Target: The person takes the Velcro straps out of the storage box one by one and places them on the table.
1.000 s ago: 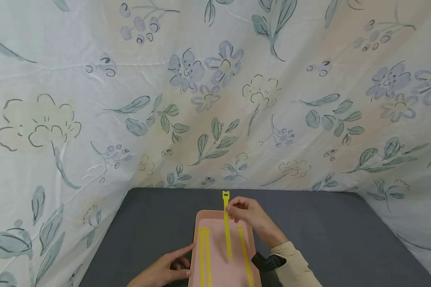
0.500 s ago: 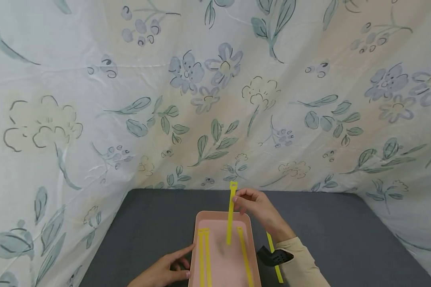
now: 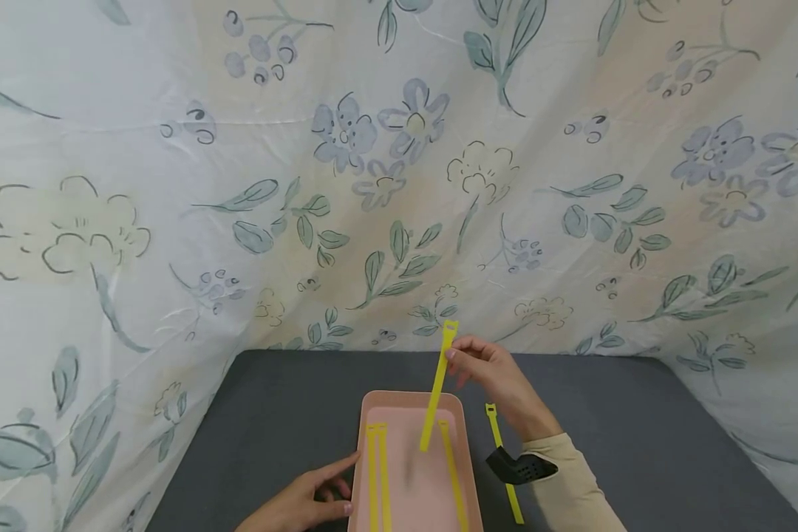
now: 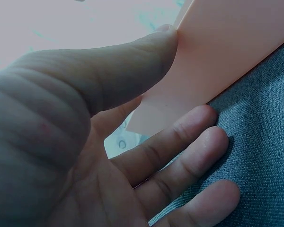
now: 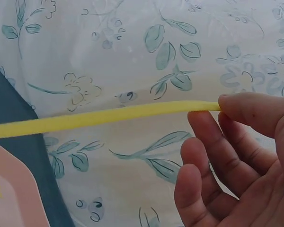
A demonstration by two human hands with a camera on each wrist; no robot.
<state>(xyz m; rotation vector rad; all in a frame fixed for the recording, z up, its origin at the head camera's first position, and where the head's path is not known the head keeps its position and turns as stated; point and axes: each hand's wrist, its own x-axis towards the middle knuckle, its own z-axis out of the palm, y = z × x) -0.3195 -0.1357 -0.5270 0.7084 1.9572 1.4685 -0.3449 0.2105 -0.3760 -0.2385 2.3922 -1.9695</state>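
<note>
In the head view my right hand (image 3: 499,380) pinches a yellow hook-and-loop cable tie (image 3: 437,391) just below its slotted head. The tie hangs slanted over the pink tray (image 3: 415,510), its lower end toward the left. The right wrist view shows the thumb and fingertips gripping this tie (image 5: 109,115) at one end. My left hand (image 3: 306,495) touches the tray's left side with thumb and index finger. In the left wrist view, the other fingers of that hand (image 4: 132,165) are loosely bent beside the tray wall (image 4: 217,52).
Two yellow ties (image 3: 373,480) lie side by side along the tray's left, and another tie (image 3: 454,476) near its right wall. One more tie (image 3: 515,506) lies on the dark grey tabletop (image 3: 605,428), right of the tray, partly behind the right wrist's black band. Floral cloth (image 3: 399,185) hangs behind.
My right hand has moved up and to the right with the tie, which now tilts more. The tie on the table has come into view from behind the arm. My left hand stays put.
</note>
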